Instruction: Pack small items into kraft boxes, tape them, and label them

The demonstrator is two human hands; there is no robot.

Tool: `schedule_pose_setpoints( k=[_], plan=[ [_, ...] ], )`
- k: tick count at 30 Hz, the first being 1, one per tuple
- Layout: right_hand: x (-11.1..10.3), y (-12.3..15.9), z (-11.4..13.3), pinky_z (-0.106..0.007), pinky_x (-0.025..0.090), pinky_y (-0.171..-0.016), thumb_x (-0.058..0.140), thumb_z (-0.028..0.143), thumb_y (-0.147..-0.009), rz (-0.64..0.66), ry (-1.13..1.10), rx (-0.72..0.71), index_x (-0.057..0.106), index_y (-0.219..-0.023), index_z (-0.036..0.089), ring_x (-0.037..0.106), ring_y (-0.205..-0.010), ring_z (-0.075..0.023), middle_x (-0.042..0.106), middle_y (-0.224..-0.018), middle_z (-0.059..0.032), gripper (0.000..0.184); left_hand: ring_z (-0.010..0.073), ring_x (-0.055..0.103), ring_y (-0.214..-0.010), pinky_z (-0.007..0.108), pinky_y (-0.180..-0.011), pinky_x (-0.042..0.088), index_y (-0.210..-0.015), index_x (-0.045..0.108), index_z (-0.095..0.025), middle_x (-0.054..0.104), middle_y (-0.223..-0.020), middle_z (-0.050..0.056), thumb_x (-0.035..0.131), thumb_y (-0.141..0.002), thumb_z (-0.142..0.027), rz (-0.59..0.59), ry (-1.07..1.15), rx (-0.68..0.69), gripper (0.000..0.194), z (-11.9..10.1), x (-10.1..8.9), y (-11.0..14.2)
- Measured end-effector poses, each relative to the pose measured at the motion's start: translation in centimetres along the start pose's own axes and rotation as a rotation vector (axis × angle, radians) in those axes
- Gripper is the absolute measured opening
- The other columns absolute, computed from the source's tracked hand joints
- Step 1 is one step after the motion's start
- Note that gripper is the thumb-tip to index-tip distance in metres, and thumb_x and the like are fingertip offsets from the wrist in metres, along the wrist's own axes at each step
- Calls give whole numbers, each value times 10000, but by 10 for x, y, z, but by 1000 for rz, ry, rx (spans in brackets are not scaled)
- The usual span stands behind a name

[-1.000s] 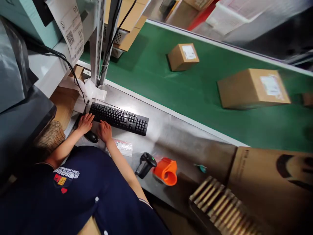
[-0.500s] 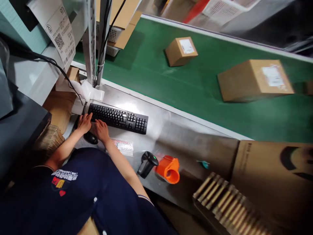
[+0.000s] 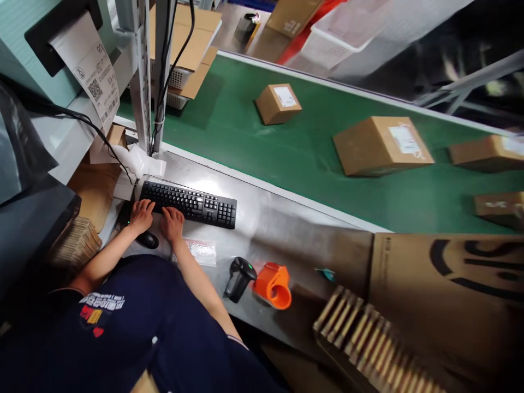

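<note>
A black keyboard lies on the metal bench. My left hand is open at its left front edge, fingertips on or just over the keys. Beside it, my right hand also has its fingers spread, with the tips at the keyboard's front edge. Below my left hand sits a black mouse, untouched. A clear bubble-wrap packet lies by my right forearm. Farther right stand a black barcode scanner and an orange tape dispenser. Neither hand holds anything.
Behind the bench runs a green conveyor belt carrying several cardboard boxes, including a large box. A label printer with a hanging label is at upper left. Folded cartons and a big box stand at right.
The view has shifted, and more boxes show at the right of the belt. My right hand has moved up closer to the keyboard's front keys. My left hand stays at the keyboard.
</note>
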State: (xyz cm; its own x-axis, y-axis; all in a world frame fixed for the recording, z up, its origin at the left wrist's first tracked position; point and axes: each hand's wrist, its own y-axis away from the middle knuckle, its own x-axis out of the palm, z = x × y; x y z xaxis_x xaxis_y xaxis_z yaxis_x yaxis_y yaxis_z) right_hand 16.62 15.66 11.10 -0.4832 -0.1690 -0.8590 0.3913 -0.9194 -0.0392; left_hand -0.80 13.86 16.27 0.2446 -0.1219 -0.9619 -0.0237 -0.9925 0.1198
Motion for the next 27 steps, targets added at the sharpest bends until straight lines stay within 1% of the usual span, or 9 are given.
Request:
schedule_pose_setpoints(
  k=[4,8,10,12,15,17,19,24,27],
  plan=[
    [-2,-5,-24,-513,344,-1202,617,241,-1001,-96,57,125,662,-1477,207,511,-1385,-325,633,-1472,-193,480,319,409,-1597,575,-1341,276,-1583,545,-140,490,-1702,159,448,-1001,-153,89,29,96,591,-8,9,-7],
    [1,-9,-34,-566,393,-1193,665,344,-1007,-238,144,62,702,-1421,247,518,-1414,-350,647,-1461,-179,426,323,361,-1635,605,-1354,259,-1634,483,-147,415,-1747,134,450,-1019,-191,36,8,134,617,-13,20,-5],
    [16,-10,-48,-572,468,-1129,698,345,-974,-365,206,-18,769,-1284,273,592,-1345,-360,707,-1374,-165,327,328,418,-1605,608,-1325,325,-1619,513,-182,450,-1724,116,461,-996,-168,-17,-18,120,626,-10,42,-7],
    [38,-18,-73,-585,531,-1060,700,340,-949,-545,250,-85,777,-1238,298,651,-1298,-379,731,-1354,-156,301,317,471,-1574,599,-1303,373,-1602,541,-248,482,-1703,84,472,-942,-109,-45,-42,119,677,-3,75,-21],
    [64,-30,-105,-603,598,-995,675,288,-903,-718,252,-195,715,-1374,389,715,-1256,-383,750,-1377,-110,483,298,458,-1589,599,-1319,364,-1611,514,-322,469,-1709,31,485,-895,-78,-54,-49,97,757,4,113,-47],
    [74,-28,-112,-596,631,-944,644,266,-890,-749,239,-241,632,-1484,467,745,-1219,-376,768,-1374,-75,627,297,442,-1600,600,-1331,351,-1618,494,-348,449,-1716,14,499,-891,-94,-29,-43,79,770,4,122,-53],
    [83,-20,-113,-581,647,-898,626,245,-894,-745,236,-258,570,-1531,527,770,-1172,-368,786,-1356,-46,699,303,428,-1609,603,-1336,346,-1625,476,-361,434,-1721,7,508,-883,-101,-7,-29,74,786,3,123,-50],
    [114,-8,-117,-569,646,-918,615,217,-960,-704,231,-201,482,-1579,572,777,-1173,-352,783,-1382,-25,726,304,431,-1606,589,-1336,353,-1626,470,-357,416,-1724,5,502,-850,-76,-6,-5,77,826,3,122,-45],
    [114,-8,-120,-558,645,-910,578,237,-1002,-727,223,-210,371,-1632,574,784,-1149,-344,792,-1363,-21,743,301,448,-1597,588,-1336,353,-1614,495,-356,432,-1713,2,504,-836,-72,-17,2,66,829,5,124,-44]
  ],
)
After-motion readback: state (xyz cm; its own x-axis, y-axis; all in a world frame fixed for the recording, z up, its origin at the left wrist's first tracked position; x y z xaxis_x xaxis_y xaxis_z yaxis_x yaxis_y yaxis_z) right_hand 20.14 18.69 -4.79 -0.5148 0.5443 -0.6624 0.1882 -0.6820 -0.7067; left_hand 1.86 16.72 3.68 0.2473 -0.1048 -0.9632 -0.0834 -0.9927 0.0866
